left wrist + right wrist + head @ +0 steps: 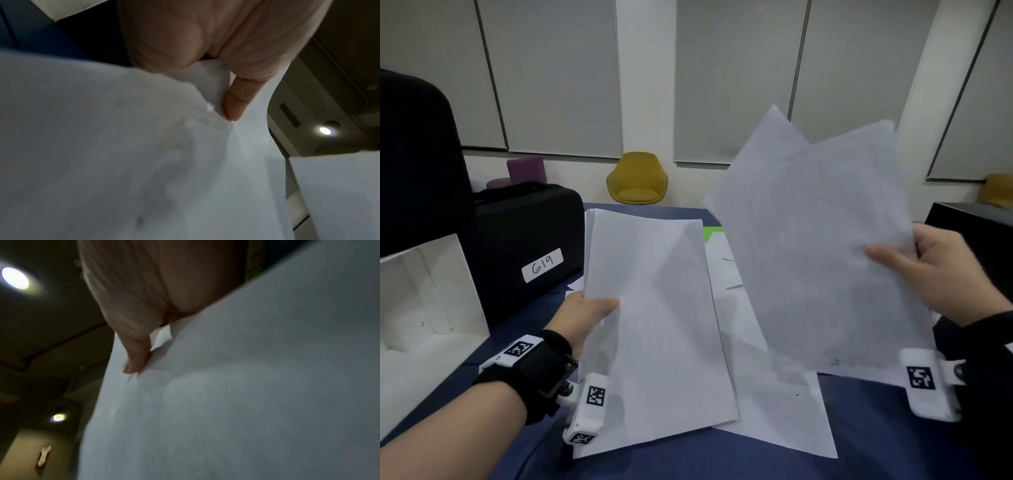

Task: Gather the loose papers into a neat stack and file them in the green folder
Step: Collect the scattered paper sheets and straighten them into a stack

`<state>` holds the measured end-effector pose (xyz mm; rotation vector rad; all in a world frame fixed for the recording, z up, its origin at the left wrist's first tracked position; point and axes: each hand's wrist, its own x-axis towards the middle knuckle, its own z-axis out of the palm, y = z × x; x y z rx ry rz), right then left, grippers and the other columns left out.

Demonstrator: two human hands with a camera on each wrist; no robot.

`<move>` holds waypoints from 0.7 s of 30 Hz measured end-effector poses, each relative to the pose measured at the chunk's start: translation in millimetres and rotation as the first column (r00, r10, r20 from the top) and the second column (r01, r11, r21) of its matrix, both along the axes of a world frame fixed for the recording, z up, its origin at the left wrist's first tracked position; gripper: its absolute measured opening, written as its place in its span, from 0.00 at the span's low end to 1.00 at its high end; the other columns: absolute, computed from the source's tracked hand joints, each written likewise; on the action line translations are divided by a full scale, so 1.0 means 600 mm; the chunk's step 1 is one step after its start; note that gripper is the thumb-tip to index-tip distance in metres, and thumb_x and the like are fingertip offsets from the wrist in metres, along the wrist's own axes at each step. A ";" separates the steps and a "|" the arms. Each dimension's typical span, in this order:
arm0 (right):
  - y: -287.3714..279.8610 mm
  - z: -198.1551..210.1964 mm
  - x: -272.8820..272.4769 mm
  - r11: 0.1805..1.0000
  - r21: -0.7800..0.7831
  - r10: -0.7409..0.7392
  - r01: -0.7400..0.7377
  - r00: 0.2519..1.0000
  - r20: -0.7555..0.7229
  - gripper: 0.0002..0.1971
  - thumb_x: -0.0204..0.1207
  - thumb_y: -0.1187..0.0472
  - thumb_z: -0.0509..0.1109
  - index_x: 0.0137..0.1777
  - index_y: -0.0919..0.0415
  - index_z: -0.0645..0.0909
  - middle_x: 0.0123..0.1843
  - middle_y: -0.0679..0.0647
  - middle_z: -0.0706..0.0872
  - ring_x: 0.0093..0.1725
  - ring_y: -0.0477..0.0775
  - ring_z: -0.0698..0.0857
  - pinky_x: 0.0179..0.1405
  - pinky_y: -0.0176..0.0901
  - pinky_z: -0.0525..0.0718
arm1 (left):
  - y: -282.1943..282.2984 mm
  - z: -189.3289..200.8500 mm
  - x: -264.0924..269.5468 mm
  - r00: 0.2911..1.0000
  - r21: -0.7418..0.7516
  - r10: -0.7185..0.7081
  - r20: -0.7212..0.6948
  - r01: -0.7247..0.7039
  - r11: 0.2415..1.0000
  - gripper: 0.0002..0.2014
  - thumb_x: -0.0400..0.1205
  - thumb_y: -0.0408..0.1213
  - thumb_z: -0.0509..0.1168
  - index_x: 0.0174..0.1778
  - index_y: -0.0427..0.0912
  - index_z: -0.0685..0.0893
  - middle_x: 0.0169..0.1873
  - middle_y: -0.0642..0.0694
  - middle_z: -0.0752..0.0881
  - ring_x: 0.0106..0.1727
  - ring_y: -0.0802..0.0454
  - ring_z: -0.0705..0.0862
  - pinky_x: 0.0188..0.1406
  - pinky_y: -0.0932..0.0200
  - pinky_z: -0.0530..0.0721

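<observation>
My left hand [589, 313] pinches the left edge of a bunch of white papers [654, 322], held up over the blue table [893, 428]. In the left wrist view the thumb [236, 100] presses on those sheets [123, 162]. My right hand [935, 270] grips a second, fanned set of papers [811, 253], raised and tilted at the right. The right wrist view shows its thumb [137, 356] on the sheets [246, 402]. More loose sheets [774, 404] lie flat on the table below. A small corner of the green folder [710, 231] shows between the two held sets; the rest is hidden.
A black case [524, 246] labelled 619 stands at the left, with a white open box [424, 294] in front of it. A black box [969, 216] sits at the far right. A yellow chair [637, 180] stands beyond the table.
</observation>
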<state>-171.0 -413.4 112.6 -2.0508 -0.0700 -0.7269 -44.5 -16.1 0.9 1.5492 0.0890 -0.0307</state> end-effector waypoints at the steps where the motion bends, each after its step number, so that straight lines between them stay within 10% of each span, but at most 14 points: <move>1: -0.001 0.004 -0.002 0.998 0.054 0.007 -0.009 0.999 0.039 0.05 0.61 0.49 0.76 0.37 0.45 0.90 0.36 0.36 0.91 0.31 0.37 0.88 0.30 0.30 0.86 | 0.001 0.001 0.001 1.000 -0.002 0.004 0.003 -0.004 1.000 0.09 0.80 0.22 0.65 0.54 0.29 0.87 0.48 0.34 0.90 0.49 0.37 0.87 0.58 0.42 0.83; 7: -0.003 -0.012 0.028 0.906 0.406 0.071 -0.120 0.989 0.133 0.21 0.54 0.47 0.78 0.45 0.58 0.88 0.41 0.48 0.93 0.37 0.46 0.91 0.36 0.38 0.89 | -0.016 0.025 -0.009 0.999 -0.089 -0.038 0.002 0.038 0.995 0.13 0.81 0.23 0.64 0.60 0.27 0.84 0.51 0.31 0.88 0.47 0.38 0.86 0.53 0.46 0.83; 13: 0.033 -0.120 0.088 0.855 0.515 0.099 -0.064 0.994 -0.040 0.11 0.82 0.69 0.65 0.62 0.66 0.81 0.42 0.45 0.93 0.39 0.44 0.91 0.35 0.35 0.88 | -0.070 0.053 -0.028 0.979 -0.179 -0.203 -0.021 0.196 0.964 0.14 0.82 0.25 0.64 0.63 0.30 0.84 0.57 0.32 0.88 0.53 0.36 0.87 0.60 0.42 0.83; 19: 0.076 -0.179 0.102 0.730 0.658 0.378 -0.183 0.911 -0.166 0.39 0.60 0.46 0.83 0.71 0.59 0.78 0.65 0.56 0.88 0.61 0.59 0.88 0.57 0.51 0.88 | -0.098 0.050 -0.030 0.974 -0.216 -0.211 -0.081 0.190 0.958 0.15 0.78 0.32 0.69 0.61 0.34 0.86 0.57 0.38 0.90 0.65 0.37 0.85 0.72 0.38 0.77; 21: 0.093 -0.187 0.103 0.707 0.678 0.429 -0.202 0.884 -0.185 0.28 0.71 0.55 0.77 0.71 0.61 0.77 0.64 0.57 0.88 0.62 0.61 0.87 0.61 0.56 0.86 | -0.103 0.045 -0.032 0.973 -0.230 -0.208 -0.101 0.180 0.956 0.12 0.80 0.34 0.68 0.58 0.35 0.87 0.57 0.39 0.90 0.62 0.39 0.86 0.70 0.39 0.78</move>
